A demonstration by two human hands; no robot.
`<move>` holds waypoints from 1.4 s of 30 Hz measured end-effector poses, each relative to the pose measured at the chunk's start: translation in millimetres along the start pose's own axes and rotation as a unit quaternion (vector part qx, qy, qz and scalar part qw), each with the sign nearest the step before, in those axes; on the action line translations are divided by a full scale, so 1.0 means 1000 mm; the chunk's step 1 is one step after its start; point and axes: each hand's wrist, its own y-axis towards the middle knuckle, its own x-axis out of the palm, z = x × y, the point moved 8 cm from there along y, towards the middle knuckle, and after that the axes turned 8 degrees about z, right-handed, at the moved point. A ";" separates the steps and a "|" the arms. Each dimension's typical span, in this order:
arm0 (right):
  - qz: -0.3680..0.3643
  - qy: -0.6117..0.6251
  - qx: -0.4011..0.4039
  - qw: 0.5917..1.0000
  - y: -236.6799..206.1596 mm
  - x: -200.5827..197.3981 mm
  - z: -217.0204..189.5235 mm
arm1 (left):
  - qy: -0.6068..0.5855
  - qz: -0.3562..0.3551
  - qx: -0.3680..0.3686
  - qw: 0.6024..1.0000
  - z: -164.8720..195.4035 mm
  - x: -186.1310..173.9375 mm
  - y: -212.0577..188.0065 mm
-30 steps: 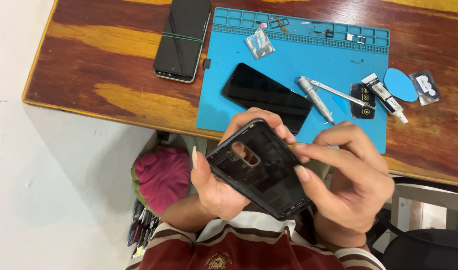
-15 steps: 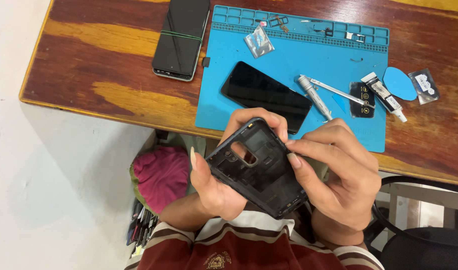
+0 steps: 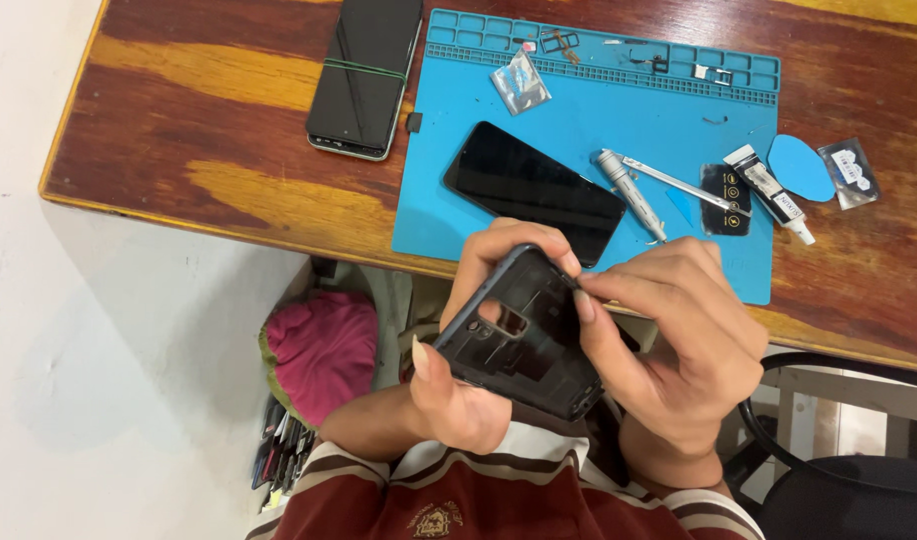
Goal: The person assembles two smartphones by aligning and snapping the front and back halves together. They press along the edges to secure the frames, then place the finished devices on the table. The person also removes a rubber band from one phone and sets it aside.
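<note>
Left hand [image 3: 459, 385] grips a black phone frame [image 3: 529, 335] from below, just in front of the blue repair mat [image 3: 579, 110], fingers hidden behind it. Right hand [image 3: 679, 350] pinches the frame's upper right edge; what its fingertips hold is hard to make out. Its long axis tilts, the top end pointing toward the mat.

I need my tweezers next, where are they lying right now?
The tweezers lie on the blue mat, at the right of the head view, between the silver screwdriver and the white glue tube.
</note>
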 end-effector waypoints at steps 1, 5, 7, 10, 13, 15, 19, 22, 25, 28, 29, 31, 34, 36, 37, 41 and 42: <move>0.005 -0.012 -0.011 1.000 0.000 0.000 -0.001 | -0.002 -0.005 0.001 1.000 0.001 0.001 0.000; 0.017 -0.042 -0.049 0.998 0.001 0.000 -0.004 | -0.019 -0.020 -0.001 1.000 0.002 0.005 0.000; 0.022 -0.045 -0.066 0.997 0.001 0.001 -0.005 | 0.001 -0.018 0.002 1.000 0.002 0.004 0.001; 0.027 -0.041 -0.076 0.996 0.001 0.001 -0.006 | 0.003 -0.016 0.012 1.000 0.003 0.003 0.000; 0.027 -0.039 -0.084 0.995 0.001 0.001 -0.006 | 0.018 -0.010 0.015 1.000 0.001 0.002 -0.001; 0.028 -0.042 -0.088 0.995 0.002 0.001 -0.007 | 0.011 -0.013 0.021 1.000 0.001 0.002 -0.002; 0.031 -0.063 -0.093 0.993 0.002 0.001 -0.009 | 0.002 -0.018 0.028 0.999 -0.001 0.002 -0.003; 0.028 -0.080 -0.099 0.991 0.003 0.003 -0.011 | 0.003 -0.016 0.026 1.000 -0.003 0.001 -0.003; 0.029 -0.086 -0.112 0.990 0.004 0.005 -0.013 | 0.014 -0.002 0.039 0.999 -0.003 0.001 -0.004; 0.027 -0.088 -0.115 0.989 0.003 0.006 -0.012 | 0.013 0.004 0.053 0.999 -0.003 0.001 -0.005; 0.025 -0.090 -0.114 0.989 0.003 0.006 -0.011 | 0.013 0.004 0.055 0.998 -0.003 0.001 -0.004; 0.026 -0.092 -0.104 0.990 0.001 0.008 -0.007 | 0.015 -0.001 0.052 0.999 -0.004 0.001 -0.003; 0.020 -0.085 -0.089 0.992 -0.001 0.012 0.002 | 0.013 -0.005 0.043 0.999 -0.005 0.001 -0.001; 0.010 -0.074 -0.075 0.994 -0.003 0.013 0.008 | 0.008 -0.005 0.039 0.999 -0.004 0.001 0.000; 0.004 -0.068 -0.066 0.995 -0.003 0.014 0.011 | 0.006 -0.005 0.036 0.999 -0.004 0.000 0.001; -0.009 -0.052 -0.032 0.998 -0.004 0.012 0.019 | 0.007 -0.003 0.021 1.000 -0.004 -0.001 0.002; -0.011 -0.049 -0.027 0.998 -0.003 0.013 0.019 | 0.008 -0.003 0.020 1.000 -0.005 -0.002 0.003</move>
